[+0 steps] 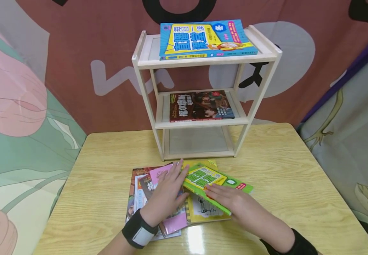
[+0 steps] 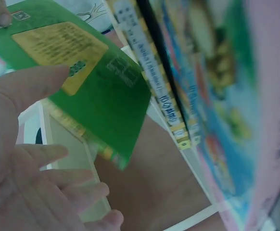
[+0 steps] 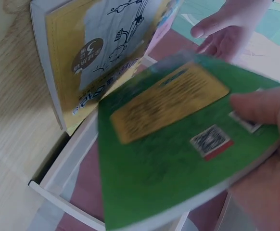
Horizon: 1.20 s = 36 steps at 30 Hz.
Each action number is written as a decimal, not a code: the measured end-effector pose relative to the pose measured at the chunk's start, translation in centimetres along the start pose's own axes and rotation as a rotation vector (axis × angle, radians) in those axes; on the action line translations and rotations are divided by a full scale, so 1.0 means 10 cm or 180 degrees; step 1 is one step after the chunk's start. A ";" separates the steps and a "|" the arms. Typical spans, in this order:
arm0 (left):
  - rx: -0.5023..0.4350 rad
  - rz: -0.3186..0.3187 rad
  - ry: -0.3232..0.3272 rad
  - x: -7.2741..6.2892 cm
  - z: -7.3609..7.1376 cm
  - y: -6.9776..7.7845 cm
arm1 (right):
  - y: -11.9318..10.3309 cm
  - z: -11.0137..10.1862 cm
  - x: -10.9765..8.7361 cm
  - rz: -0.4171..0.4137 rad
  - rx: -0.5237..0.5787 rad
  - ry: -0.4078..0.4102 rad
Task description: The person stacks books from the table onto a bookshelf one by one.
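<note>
My right hand (image 1: 239, 203) grips a green book (image 1: 199, 177) by one edge, fingers across its front cover. In the right wrist view its thumb presses on the green back cover near a QR code (image 3: 211, 141). The book is tilted above a yellow book (image 1: 203, 211) with a line drawing on its cover. My left hand (image 1: 164, 200) is over a pink book (image 1: 175, 224) beside it, fingers extended and holding nothing. Its thumb overlaps the green book in the left wrist view. More books (image 1: 134, 184) lie fanned out to the left, partly hidden under the pink one.
Behind the books a white three-tier shelf (image 1: 199, 63) stands on the wooden table (image 1: 91, 198). A blue book (image 1: 190, 39) lies on its top tier and a dark red book (image 1: 199, 106) on the middle one. A patterned curtain (image 1: 113, 109) hangs behind.
</note>
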<state>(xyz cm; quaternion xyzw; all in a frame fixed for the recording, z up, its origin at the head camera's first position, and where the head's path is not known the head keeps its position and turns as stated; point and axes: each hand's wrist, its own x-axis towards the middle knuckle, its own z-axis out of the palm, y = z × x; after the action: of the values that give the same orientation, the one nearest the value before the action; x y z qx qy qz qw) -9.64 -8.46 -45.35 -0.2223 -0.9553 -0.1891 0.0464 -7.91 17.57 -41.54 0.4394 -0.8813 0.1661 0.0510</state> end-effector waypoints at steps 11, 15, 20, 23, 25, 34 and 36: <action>-0.0045 0.0559 -0.0237 0.05 -0.02 -0.01 | 0.00 -0.06 0.06 -0.0775 0.0180 0.0150; 0.0029 0.0596 -0.0181 0.04 -0.01 -0.01 | 0.01 -0.08 0.05 -0.0681 0.0205 -0.0006; 0.0145 0.0555 -0.0033 0.03 -0.05 0.03 | 0.02 -0.09 0.06 -0.0605 0.0219 -0.0011; 0.0268 0.0536 0.0056 0.03 -0.09 0.05 | 0.02 -0.11 0.06 -0.0548 0.0214 -0.0006; 0.0393 0.0543 0.0142 0.04 -0.12 0.07 | 0.02 -0.14 0.06 -0.0489 0.0184 -0.0020; 0.0963 0.0170 0.0510 0.07 -0.29 0.23 | -0.14 -0.29 0.14 -0.0310 -0.0124 0.0199; 0.1007 0.0050 0.0585 0.08 -0.32 0.29 | -0.20 -0.31 0.20 -0.0177 -0.0252 0.0226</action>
<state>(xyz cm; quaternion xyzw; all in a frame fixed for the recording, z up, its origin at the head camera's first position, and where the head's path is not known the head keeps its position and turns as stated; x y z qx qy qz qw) -9.05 -6.97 -41.27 -0.2014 -0.9632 -0.0556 0.1693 -7.70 15.99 -37.65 0.4553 -0.8722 0.1451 0.1042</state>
